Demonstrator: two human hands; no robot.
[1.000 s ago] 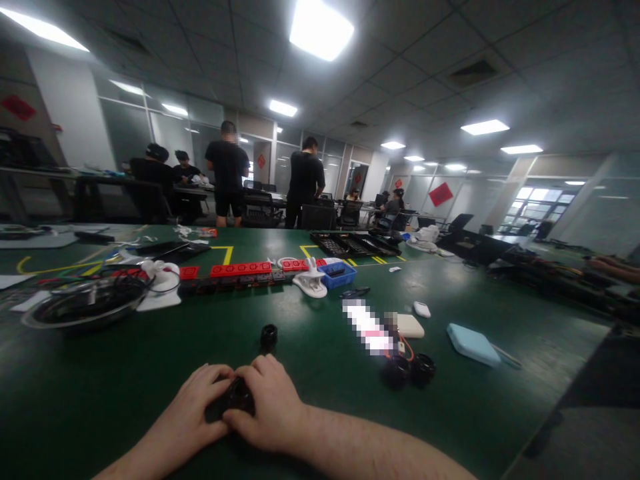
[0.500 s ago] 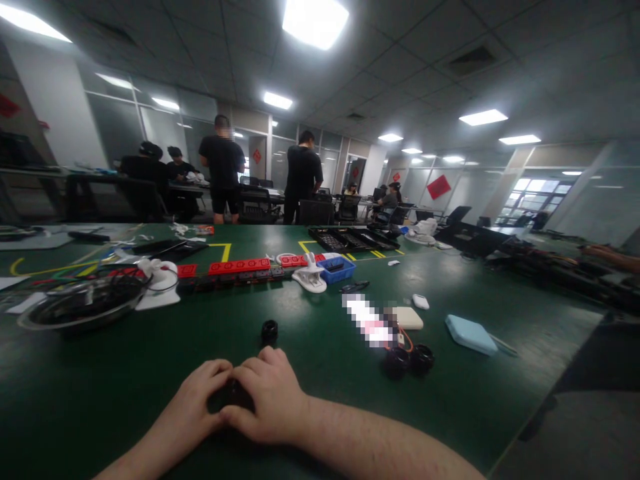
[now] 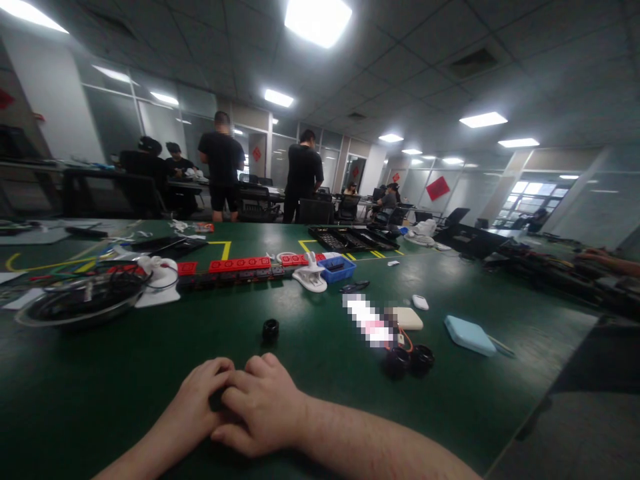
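My left hand and my right hand rest pressed together on the green table, close to its near edge. Their fingers are curled around a small black part, of which only a dark sliver shows between them. My right hand's fingers lie over those of the left. A short black ring-shaped part stands alone on the table just beyond my hands.
Two black round parts with orange wire lie to the right, near a white box and a pale blue case. Farther back are a red strip, a blue bin and a bowl of cables. People stand at distant desks.
My hands have closed tighter over the black part, which showed plainly a second ago and is now almost covered. The view has tilted slightly.
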